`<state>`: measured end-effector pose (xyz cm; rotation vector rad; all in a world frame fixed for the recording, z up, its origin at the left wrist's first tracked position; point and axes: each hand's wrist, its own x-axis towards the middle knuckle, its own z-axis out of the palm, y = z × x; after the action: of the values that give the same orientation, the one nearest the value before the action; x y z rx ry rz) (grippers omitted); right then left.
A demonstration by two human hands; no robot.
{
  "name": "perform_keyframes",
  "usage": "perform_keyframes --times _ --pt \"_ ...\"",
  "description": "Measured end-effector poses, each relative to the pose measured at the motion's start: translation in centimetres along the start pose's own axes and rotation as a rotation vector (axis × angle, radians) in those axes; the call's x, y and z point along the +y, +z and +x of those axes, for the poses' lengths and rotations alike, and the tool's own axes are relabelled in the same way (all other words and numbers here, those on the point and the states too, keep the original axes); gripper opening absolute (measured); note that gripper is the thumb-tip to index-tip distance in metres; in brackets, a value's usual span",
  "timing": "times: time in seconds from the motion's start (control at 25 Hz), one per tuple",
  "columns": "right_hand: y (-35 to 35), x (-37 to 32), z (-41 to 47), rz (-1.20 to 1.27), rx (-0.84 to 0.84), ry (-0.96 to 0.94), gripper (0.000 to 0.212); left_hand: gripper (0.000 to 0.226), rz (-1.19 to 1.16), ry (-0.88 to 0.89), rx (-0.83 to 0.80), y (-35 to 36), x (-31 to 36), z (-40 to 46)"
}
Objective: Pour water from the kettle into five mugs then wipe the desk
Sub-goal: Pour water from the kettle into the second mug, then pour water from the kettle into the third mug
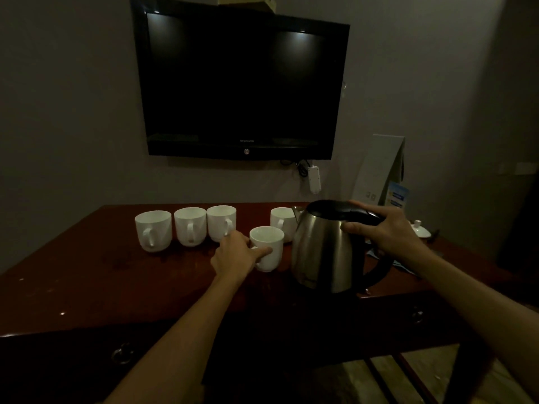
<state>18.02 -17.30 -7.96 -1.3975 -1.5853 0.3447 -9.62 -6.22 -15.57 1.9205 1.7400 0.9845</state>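
Five white mugs stand on the bench (pixel 87 275): three in a back row at the left, namely the first mug (pixel 153 230), the second mug (pixel 190 225) and the third mug (pixel 221 222); a fourth mug (pixel 281 221) partly hidden behind the kettle; and a fifth mug (pixel 268 247) set forward. There is one steel kettle (pixel 326 249), one wall television (pixel 242 86), one small white lidded pot (pixel 420 228) at the far right, and two hands: left hand (pixel 233 255), right hand (pixel 388 231).
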Motion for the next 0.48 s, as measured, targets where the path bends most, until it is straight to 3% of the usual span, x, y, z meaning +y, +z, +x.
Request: perform_keyframes --times 0.2,0.48 --pt "0.2 0.7 -0.3 0.054 0.053 -0.061 0.060 0.040 0.001 -0.099 0.108 0.8 1.1 -0.6" --pt "0.3 1.0 -0.2 0.054 0.058 -0.071 0.084 0.043 -0.009 -0.172 0.175 1.5 1.5 0.5"
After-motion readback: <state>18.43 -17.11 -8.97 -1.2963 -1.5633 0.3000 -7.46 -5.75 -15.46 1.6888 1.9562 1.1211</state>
